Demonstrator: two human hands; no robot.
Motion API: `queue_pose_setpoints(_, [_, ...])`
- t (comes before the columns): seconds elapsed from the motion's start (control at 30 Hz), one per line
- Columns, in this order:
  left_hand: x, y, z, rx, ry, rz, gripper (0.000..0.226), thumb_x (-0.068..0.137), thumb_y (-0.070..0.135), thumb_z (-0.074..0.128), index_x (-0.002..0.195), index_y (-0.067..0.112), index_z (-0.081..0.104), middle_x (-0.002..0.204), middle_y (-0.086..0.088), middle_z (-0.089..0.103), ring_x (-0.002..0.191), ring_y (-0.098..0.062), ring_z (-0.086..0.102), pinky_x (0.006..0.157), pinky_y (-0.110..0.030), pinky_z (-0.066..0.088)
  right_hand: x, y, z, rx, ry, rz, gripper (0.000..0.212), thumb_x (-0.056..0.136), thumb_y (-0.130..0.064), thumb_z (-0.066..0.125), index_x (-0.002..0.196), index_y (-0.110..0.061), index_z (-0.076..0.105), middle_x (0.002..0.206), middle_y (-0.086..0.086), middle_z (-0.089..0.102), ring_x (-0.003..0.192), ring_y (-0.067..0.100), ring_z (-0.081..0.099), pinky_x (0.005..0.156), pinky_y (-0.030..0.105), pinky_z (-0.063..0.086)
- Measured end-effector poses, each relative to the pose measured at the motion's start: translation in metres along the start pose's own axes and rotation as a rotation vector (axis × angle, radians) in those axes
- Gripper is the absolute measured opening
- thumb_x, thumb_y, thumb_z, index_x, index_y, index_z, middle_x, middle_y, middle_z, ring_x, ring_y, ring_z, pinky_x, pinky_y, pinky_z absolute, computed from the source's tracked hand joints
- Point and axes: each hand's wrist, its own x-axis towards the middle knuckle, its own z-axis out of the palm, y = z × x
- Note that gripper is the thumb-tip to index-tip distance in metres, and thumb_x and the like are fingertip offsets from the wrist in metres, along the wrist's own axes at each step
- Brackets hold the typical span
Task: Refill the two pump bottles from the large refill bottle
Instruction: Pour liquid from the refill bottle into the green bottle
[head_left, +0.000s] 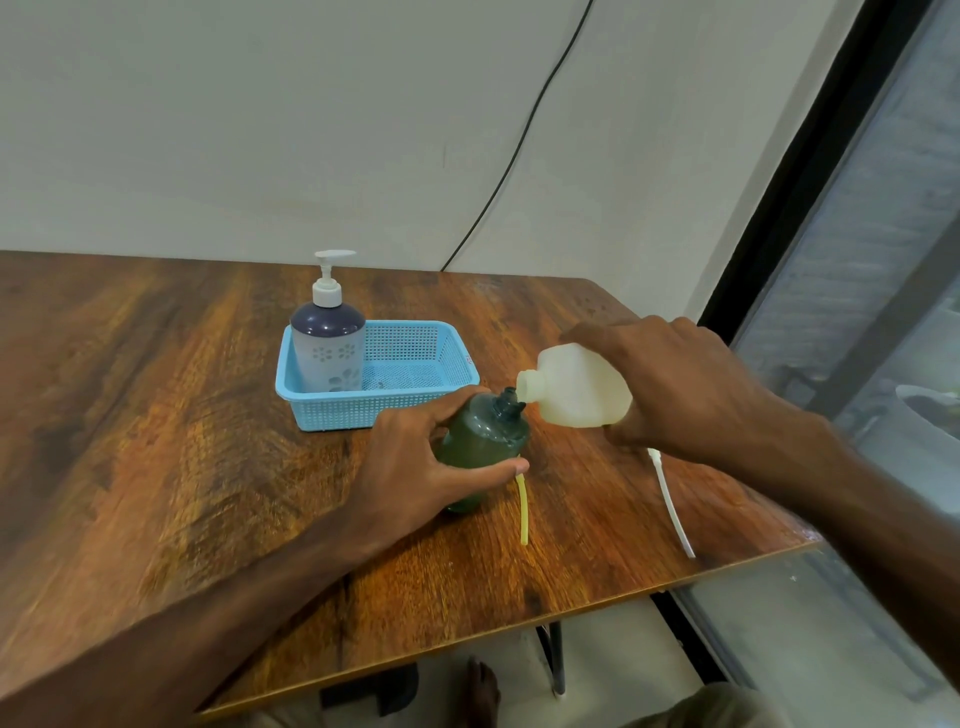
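Head, left hand (415, 467) gripping bottle (480, 431), right hand (680, 384) apparently tipping jug (576, 387)

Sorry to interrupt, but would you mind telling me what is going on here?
A person is refilling a pump bottle. The left hand steadies the green bottle, its pump off, on the table, while the right hand tips the large refill bottle so its mouth meets the open neck. A second pump bottle, pump on, stands in the blue basket. A yellow tube and a white tube lie on the table.
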Motion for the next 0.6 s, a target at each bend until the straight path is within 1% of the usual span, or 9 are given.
queue_pose_setpoints(0.13, [0.000,0.001,0.000,0.007,0.001,0.002,0.069,0.068,0.056,0.087,0.127,0.041,0.056,0.116,0.035,0.058,0.111,0.022,0.055,0.087,-0.001,0.046,0.000,0.001,0.001,0.017,-0.014,0.002,0.086,0.078,-0.038,0.081,0.150,-0.037,0.034,0.145,-0.008,0.051,0.132,0.018,0.046,0.100,0.031,0.042])
queue_pose_setpoints(0.23, [0.000,0.001,0.000,0.008,0.004,0.004,0.068,0.068,0.057,0.087,0.127,0.041,0.058,0.117,0.028,0.063,0.113,0.014,0.058,0.088,-0.003,0.046,-0.001,0.001,0.000,0.016,-0.007,0.001,0.087,0.078,-0.037,0.081,0.150,-0.037,0.034,0.146,-0.007,0.050,0.133,0.018,0.045,0.100,0.031,0.041])
queue_pose_setpoints(0.3, [0.000,-0.001,0.001,0.007,0.000,0.003,0.068,0.068,0.058,0.087,0.128,0.039,0.060,0.120,0.025,0.065,0.114,0.009,0.060,0.089,-0.006,0.049,-0.001,0.002,0.001,0.013,0.006,-0.006,0.087,0.077,-0.038,0.082,0.150,-0.037,0.034,0.146,-0.007,0.050,0.133,0.018,0.045,0.097,0.029,0.041])
queue_pose_setpoints(0.4, [0.001,-0.004,0.002,0.006,-0.003,-0.004,0.073,0.068,0.060,0.086,0.131,0.030,0.065,0.125,0.017,0.070,0.116,0.003,0.062,0.091,-0.013,0.055,-0.001,0.007,0.009,0.030,0.017,-0.018,0.087,0.075,-0.042,0.083,0.148,-0.036,0.035,0.144,-0.007,0.051,0.130,0.017,0.046,0.088,0.022,0.031])
queue_pose_setpoints(0.43, [0.001,-0.004,0.002,0.006,-0.001,-0.008,0.074,0.068,0.061,0.086,0.131,0.030,0.065,0.125,0.017,0.069,0.116,0.004,0.062,0.090,-0.013,0.055,-0.001,0.008,0.012,0.053,0.016,-0.013,0.088,0.074,-0.044,0.083,0.148,-0.036,0.036,0.142,-0.007,0.051,0.129,0.017,0.046,0.088,0.022,0.030])
queue_pose_setpoints(0.47, [0.001,-0.003,0.001,0.005,0.003,-0.011,0.072,0.067,0.061,0.085,0.131,0.033,0.063,0.124,0.020,0.068,0.115,0.010,0.060,0.090,-0.010,0.053,-0.002,0.010,0.016,0.082,0.022,-0.010,0.088,0.072,-0.047,0.083,0.147,-0.037,0.037,0.140,-0.007,0.052,0.127,0.017,0.046,0.087,0.022,0.032])
queue_pose_setpoints(0.53, [0.001,0.001,0.000,0.007,0.014,-0.017,0.069,0.067,0.060,0.085,0.128,0.040,0.058,0.117,0.029,0.062,0.110,0.022,0.054,0.087,-0.002,0.047,-0.005,0.013,0.022,0.155,0.034,-0.005,0.088,0.069,-0.050,0.083,0.144,-0.037,0.039,0.135,-0.008,0.054,0.120,0.016,0.048,0.087,0.026,0.041])
queue_pose_setpoints(0.6, [0.001,0.005,-0.002,0.001,0.021,-0.025,0.064,0.067,0.059,0.085,0.123,0.046,0.056,0.113,0.037,0.058,0.109,0.025,0.053,0.086,0.000,0.045,-0.007,0.013,0.027,0.233,0.031,0.012,0.088,0.068,-0.051,0.084,0.143,-0.035,0.041,0.132,-0.008,0.054,0.116,0.014,0.047,0.089,0.032,0.049])
